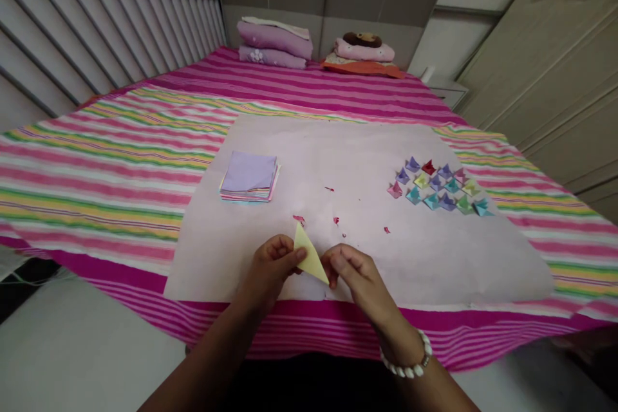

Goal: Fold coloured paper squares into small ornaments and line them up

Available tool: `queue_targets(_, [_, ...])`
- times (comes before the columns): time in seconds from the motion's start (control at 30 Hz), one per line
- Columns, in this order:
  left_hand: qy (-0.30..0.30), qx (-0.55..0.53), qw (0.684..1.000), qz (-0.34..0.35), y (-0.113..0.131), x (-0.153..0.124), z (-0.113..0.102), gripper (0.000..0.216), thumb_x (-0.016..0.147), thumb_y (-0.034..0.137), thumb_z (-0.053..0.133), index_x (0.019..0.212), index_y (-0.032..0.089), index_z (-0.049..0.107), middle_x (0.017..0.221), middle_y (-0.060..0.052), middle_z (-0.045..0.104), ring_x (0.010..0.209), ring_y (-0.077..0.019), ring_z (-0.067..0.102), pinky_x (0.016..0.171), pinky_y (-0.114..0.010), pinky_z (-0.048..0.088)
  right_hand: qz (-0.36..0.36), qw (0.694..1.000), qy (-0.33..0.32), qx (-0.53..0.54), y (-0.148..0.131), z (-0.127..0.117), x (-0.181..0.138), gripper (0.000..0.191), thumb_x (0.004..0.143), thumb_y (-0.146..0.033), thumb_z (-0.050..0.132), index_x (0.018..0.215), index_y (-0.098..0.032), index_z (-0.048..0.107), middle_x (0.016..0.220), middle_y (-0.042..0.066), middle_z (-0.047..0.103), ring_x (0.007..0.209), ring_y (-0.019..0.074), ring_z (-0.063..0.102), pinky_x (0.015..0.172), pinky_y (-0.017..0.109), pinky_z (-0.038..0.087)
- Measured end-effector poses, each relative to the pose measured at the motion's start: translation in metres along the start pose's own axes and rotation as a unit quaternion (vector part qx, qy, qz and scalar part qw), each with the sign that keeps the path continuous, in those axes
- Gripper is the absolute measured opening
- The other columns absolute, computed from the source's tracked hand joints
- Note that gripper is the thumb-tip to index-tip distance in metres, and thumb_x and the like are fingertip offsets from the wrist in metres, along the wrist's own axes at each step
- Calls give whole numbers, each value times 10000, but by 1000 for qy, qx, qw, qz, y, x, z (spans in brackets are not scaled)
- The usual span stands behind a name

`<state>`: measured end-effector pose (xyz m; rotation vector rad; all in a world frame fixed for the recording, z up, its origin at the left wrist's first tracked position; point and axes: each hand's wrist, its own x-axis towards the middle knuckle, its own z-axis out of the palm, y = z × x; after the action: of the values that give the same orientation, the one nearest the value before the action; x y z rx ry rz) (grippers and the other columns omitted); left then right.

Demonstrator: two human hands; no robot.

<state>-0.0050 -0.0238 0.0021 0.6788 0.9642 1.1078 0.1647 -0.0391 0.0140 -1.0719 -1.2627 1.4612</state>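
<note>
Your left hand [273,264] pinches the yellow paper triangle [313,262] — likely steadying it. Your right hand [355,273] curls by its lower corner — grip unclear.

Striped bed [106,170] bearing a pale sheet [328,154]
Paper stack [250,172], centre-left; folded paper shapes [436,183], right; red scraps [337,221], mid-frame; purple bedding [275,38], top

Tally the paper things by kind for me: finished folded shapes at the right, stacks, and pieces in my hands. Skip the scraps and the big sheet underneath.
Folded shapes: 15
Stack: 1
Held yellow triangle: 1
Total: 17
</note>
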Motion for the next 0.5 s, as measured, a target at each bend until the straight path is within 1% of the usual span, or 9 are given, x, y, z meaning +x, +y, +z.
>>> queue_targets(0.07, [-39, -23, 998, -34, 0, -2, 2, 416, 517, 356, 880, 590, 161, 519, 525, 47, 563, 495, -72, 477, 503, -196, 356, 3, 998, -12, 55, -1, 0, 2, 332, 874, -480, 586, 796, -166, 659, 664, 4, 615, 557, 101, 517, 559, 243, 397])
queue_targets(0.2, [-92, -41, 994, -50, -4, -5, 5, 392, 545, 362, 874, 571, 153, 543, 528, 48, 541, 495, -68, 455, 530, -218, 362, 46, 989, -28, 138, -1, 4, 2, 247, 833, -406, 668, 774, -166, 658, 626, -14, 587, 525, 84, 488, 529, 223, 369])
queue_targets(0.27, [-103, -48, 992, -56, -6, -5, 6, 380, 550, 360, 875, 570, 150, 560, 539, 46, 547, 495, -64, 449, 546, -227, 369, 57, 986, -32, 154, -1, 6, 2, 241, 808, -396, 698, 757, -164, 658, 601, -20, 571, 521, 80, 476, 523, 216, 361])
queue_targets(0.4, [-108, -70, 989, -72, -9, -4, 5, 387, 521, 365, 891, 583, 144, 578, 573, 38, 567, 543, -78, 507, 587, -232, 388, 80, 981, -33, 173, 0, 9, 0, 235, 781, -392, 726, 755, -166, 666, 580, -25, 567, 507, 74, 460, 505, 206, 341])
queue_targets(0.5, [-112, -60, 989, -75, -12, -2, 3, 394, 522, 383, 887, 600, 148, 581, 546, 48, 541, 507, -71, 484, 551, -225, 364, 99, 977, -29, 187, 0, 10, 1, 255, 757, -411, 739, 739, -169, 657, 566, -26, 567, 491, 77, 451, 482, 205, 321])
